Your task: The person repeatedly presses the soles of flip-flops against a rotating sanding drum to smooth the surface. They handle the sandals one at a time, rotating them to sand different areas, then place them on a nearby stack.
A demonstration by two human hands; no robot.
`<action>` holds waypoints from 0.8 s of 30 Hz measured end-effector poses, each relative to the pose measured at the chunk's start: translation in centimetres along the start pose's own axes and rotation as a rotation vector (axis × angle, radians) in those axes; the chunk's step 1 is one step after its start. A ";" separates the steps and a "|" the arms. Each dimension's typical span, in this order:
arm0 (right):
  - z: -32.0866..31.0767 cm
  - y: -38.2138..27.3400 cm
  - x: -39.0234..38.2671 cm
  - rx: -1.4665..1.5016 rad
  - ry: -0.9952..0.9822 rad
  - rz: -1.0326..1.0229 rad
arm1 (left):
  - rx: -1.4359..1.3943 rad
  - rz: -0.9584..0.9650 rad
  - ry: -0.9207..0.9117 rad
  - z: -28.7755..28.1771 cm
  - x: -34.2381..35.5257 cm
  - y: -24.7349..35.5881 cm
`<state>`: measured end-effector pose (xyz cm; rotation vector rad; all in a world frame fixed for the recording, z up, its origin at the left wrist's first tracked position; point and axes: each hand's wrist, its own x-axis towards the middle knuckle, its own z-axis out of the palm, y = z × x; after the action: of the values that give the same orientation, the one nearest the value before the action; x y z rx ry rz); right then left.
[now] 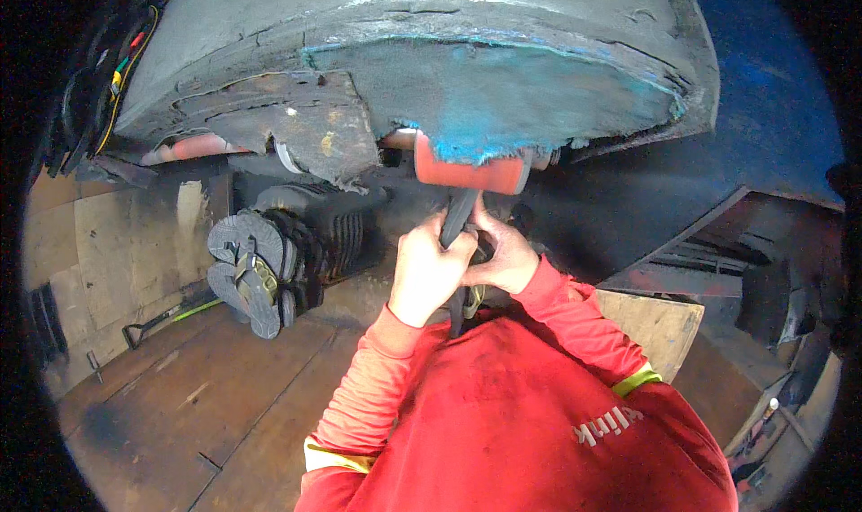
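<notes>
Both hands grip a dark flip-flop (459,217), its sole seen edge-on and tilted up. The sole's upper end is at the lower side of an orange-red sanding drum (476,172); whether they touch I cannot tell. My left hand (426,268) is closed round the flip-flop from the left. On the right side, my right hand (505,256) holds it with the thumb reaching up along the sole. The lower part of the flip-flop is mostly hidden behind my fingers and wrists. A dusty hood (404,27) with a frayed blue-grey cloth flap (539,94) hangs over the drum.
Several grey flip-flops (260,274) stand bunched on the left, more dark soles behind them. Cables (126,81) hang at the upper left. A wooden board (651,328) is by my right elbow, with a dark shelf opening (718,269) beyond. Brown panels (215,404) cover the floor.
</notes>
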<state>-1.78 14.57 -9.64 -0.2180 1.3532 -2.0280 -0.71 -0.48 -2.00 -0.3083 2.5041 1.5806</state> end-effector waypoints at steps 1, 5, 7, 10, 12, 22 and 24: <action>-0.5 0.0 0.0 0.092 0.005 0.062 | -0.003 0.050 0.021 0.3 0.4 0.0; -2.7 -0.6 1.2 -0.088 0.109 0.114 | 0.106 -0.050 -0.038 1.9 2.7 -0.2; -3.1 -1.0 0.9 -0.158 0.061 0.070 | 0.046 -0.058 -0.025 2.0 2.7 -0.4; -2.4 -1.7 0.0 -0.290 0.039 0.032 | 0.082 -0.068 -0.032 1.5 1.4 -0.5; -1.6 -2.3 -0.2 -0.257 0.003 0.019 | 0.066 -0.021 -0.010 1.1 0.5 -0.6; 0.6 -4.4 -2.1 -0.526 -0.003 -0.014 | -0.090 0.052 0.033 0.5 -2.0 -1.3; 0.7 -4.4 -2.3 -0.684 -0.012 -0.073 | -0.044 0.059 0.026 0.1 -3.0 -0.9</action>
<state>-1.62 16.45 -4.97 -0.5824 2.0124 -1.5405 2.40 -0.49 -2.15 -0.2647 2.5232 1.6659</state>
